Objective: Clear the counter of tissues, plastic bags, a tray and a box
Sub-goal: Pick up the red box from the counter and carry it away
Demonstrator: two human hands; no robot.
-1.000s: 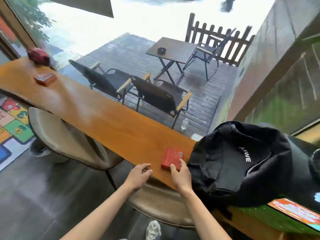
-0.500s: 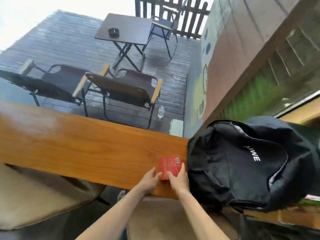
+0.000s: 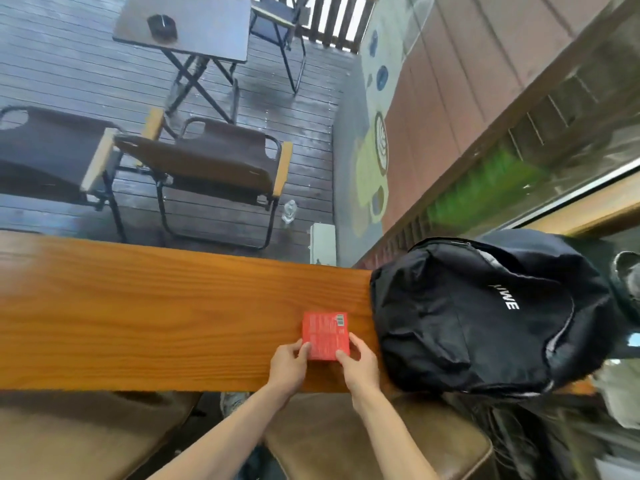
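Red box (image 3: 325,335), flat on the wooden counter (image 3: 149,313) near its front edge, now pinched from both sides. A second ago only the right hand (image 3: 358,363) on its near corner, left hand (image 3: 289,362) hanging off the counter edge with curled fingers and nothing in it. Half a second ago left hand just arriving alongside. Now a proper two-handed grip: left fingertips on the box's near-left edge, right thumb and fingers wrapped round the near-right corner, palms low by the counter's front edge. Grip closed only as far as the box's width, nothing else in it.

Box itself barely shifted, printed side with the barcode facing up, bottom apparently flat on the wood, so not lifted yet as far as can be told.

Just right of the grip, nearly touching the right knuckles: black backpack (image 3: 485,323) slumped on the counter. Left of the grip, bare wood. Below the grip, brown stool cushions (image 3: 377,441).

Meaning for the task: box looks like the item in hand, pickup probably imminent. No tissues, plastic bags or tray visible on this stretch of counter, so can't say how much is left.
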